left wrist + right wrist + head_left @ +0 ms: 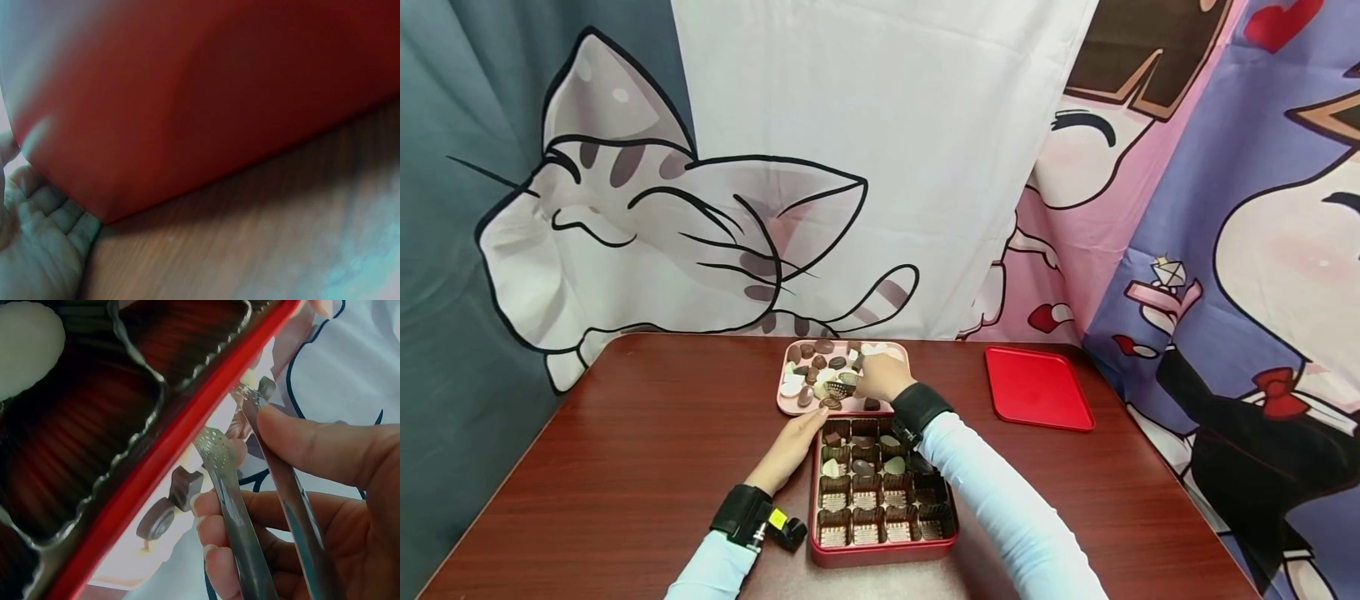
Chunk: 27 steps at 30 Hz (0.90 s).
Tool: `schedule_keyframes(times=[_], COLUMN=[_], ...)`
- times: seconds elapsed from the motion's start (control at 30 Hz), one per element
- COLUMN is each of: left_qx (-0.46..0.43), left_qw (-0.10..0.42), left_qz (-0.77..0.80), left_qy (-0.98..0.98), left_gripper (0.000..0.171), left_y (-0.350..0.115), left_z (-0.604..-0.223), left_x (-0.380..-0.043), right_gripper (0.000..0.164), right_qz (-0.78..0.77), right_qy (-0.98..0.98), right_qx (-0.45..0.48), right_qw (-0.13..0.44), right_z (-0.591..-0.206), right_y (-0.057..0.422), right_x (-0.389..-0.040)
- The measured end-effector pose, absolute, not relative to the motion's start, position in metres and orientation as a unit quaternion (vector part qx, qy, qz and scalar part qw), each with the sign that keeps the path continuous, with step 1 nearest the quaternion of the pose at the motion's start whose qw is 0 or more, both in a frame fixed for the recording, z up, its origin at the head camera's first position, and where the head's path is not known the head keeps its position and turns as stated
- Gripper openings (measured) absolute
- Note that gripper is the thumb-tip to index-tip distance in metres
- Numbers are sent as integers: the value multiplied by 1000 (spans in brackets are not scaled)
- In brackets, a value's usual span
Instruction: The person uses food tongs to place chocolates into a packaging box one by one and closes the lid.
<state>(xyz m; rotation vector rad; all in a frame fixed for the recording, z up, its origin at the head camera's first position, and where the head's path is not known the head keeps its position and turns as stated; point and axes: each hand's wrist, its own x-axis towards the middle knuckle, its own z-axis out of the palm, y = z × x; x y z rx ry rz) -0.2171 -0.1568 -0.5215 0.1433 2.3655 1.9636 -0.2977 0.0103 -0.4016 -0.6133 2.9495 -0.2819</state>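
A red box (883,555) with a dark divided insert stands in the middle of the table, with pieces of chocolate in its far compartments. My left hand (792,448) holds the box's far left corner; in the left wrist view its fingers (59,215) bend at the red wall. Beyond the box, a pink tray (785,403) bears several brown, dark and white chocolates (806,395). Over that tray, my right hand (882,377) grips metal tongs (232,503) with perforated tips. The tips stand apart in the right wrist view; whether a chocolate lies between them is unclear.
A red lid-like tray (1037,387) lies at the back right of the brown table (662,433). Printed curtains (925,167) hang behind the table. Black wrist cameras (790,533) are strapped to both wrists, the left one close beside the box.
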Motion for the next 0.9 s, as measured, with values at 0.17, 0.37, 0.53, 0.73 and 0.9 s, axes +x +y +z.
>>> schedule_keyframes(times=[0.17,0.37,0.53,0.73,0.9], left_qx=[42,34,40,38,36], left_qw=[38,50,45,48,48], left_qz=[642,654,645,648,641], left_qy=[765,754,762,759,765], left_gripper=[56,54,54,53,56], left_y=[-156,-155,-155,-156,-157], left_z=[-521,-519,-518,-517,-518], left_x=[-218,-218,-218,-216,-217], right_gripper=[12,14,24,20,35], right_qz=[-95,-100,-108,-121,-163], right_qy=[975,974,972,974,971], right_qx=[-196,-196,-206,-187,-164], right_qw=[50,44,36,36,55], right_z=[-404,-406,-405,-395,-385], right_y=[8,10,14,22,35], right_x=[-295,-297,-298,-296,-295])
